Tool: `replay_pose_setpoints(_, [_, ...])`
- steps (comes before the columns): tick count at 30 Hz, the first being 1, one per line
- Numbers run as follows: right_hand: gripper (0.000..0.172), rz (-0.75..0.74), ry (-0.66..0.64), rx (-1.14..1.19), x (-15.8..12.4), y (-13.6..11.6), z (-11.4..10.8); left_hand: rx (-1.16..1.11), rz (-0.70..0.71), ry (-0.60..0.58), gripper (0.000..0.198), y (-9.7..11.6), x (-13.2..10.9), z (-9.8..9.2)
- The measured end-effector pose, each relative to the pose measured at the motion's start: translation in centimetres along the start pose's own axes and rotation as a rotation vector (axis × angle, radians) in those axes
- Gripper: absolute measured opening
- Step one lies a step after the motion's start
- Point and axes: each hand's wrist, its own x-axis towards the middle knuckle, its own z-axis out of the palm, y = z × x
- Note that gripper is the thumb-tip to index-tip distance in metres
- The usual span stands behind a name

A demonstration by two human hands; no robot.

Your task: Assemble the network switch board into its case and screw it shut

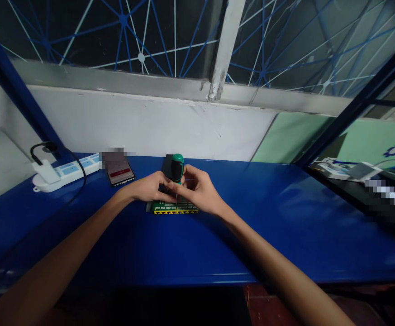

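Observation:
A small green circuit board [175,208] with a yellow edge strip lies on the blue table [285,226]. A screwdriver [177,168] with a green and black handle stands upright over the board, its tip down on it. My right hand [200,190] is closed around the screwdriver's shaft just below the handle. My left hand [151,188] rests against the board's left side, its fingers pinched near the screwdriver's lower shaft. What lies under my fingers on the board is hidden.
A white power strip [64,172] with a plugged-in adapter and black cable lies at the back left. A phone [119,174] lies beside it. A dark flat object [167,165] stands behind the screwdriver. A neighbouring table [353,174] with papers is at the right.

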Motion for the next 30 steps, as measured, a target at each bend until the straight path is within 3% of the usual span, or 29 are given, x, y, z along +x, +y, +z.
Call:
replay_pose_setpoints(19, [0.029, -0.033, 0.053, -0.019, -0.07, 0.23, 0.42, -0.090, -0.148, 0.106, 0.018, -0.46, 0.18, 0.34])
replay_pose_setpoints(30, [0.031, 0.021, 0.001, -0.030, -0.10, -0.09, 0.26, -0.065, -0.129, 0.128, 0.021, -0.78, 0.27, 0.77])
